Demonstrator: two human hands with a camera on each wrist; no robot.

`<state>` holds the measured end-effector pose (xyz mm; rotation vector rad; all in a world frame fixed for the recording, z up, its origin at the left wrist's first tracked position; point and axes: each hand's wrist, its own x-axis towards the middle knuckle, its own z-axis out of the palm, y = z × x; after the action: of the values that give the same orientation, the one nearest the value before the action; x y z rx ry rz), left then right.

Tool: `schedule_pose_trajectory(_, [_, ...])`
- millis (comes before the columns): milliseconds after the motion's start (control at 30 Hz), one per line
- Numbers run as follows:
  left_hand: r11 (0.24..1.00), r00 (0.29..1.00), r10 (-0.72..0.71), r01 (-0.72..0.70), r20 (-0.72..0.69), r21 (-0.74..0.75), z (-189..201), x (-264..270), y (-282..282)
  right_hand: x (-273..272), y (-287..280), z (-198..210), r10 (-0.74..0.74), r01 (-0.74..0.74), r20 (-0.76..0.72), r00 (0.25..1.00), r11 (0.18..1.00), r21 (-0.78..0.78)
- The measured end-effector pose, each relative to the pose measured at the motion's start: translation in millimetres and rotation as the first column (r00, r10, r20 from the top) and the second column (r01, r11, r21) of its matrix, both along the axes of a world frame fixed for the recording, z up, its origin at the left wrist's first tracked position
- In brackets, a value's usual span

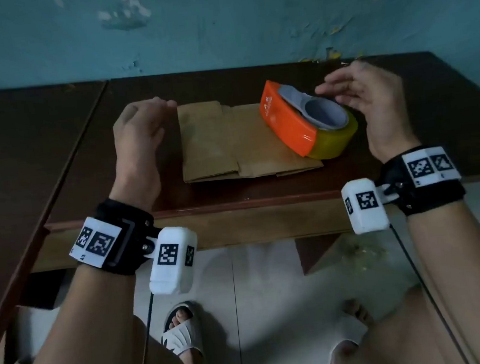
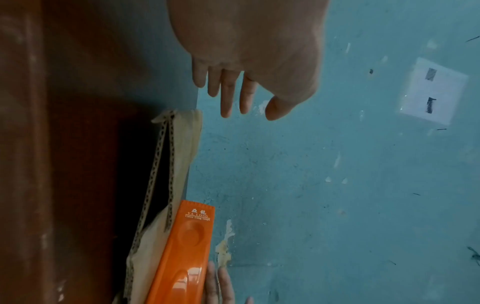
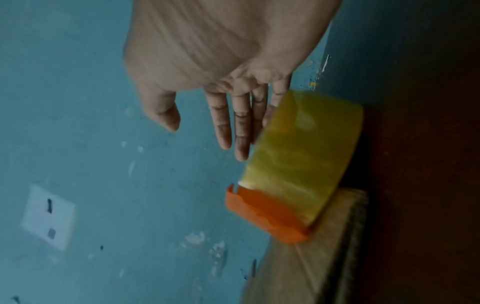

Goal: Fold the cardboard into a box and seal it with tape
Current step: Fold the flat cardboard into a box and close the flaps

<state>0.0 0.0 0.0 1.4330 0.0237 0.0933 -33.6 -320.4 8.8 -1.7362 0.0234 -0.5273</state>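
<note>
A flattened brown cardboard lies on the dark wooden table. An orange tape dispenser with a yellowish tape roll rests on the cardboard's right part. My left hand hovers at the cardboard's left edge, fingers relaxed and empty; the left wrist view shows its fingers straight above the cardboard's corrugated edge. My right hand is held just above and right of the roll, fingers extended; in the right wrist view its fingers sit beside the roll and hold nothing.
A blue peeling wall stands right behind the table. A second dark table surface adjoins on the left. Below the table's front edge lie a tiled floor and a foot in a white slipper.
</note>
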Motion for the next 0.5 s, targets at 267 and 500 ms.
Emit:
schedule_pose_trajectory(267, [0.993, 0.991, 0.110, -0.107, -0.077, 0.044, -3, 7, -7, 9, 6, -12, 0.043, -0.044, -0.012, 0.999, 0.931, -0.362])
schedule_pose_trajectory(500, [0.983, 0.985, 0.065, -0.036, -0.161, 0.178, -11, 15, -21, 14, -4, -19, 0.003, -0.067, -0.110, 0.994, 0.805, -0.589])
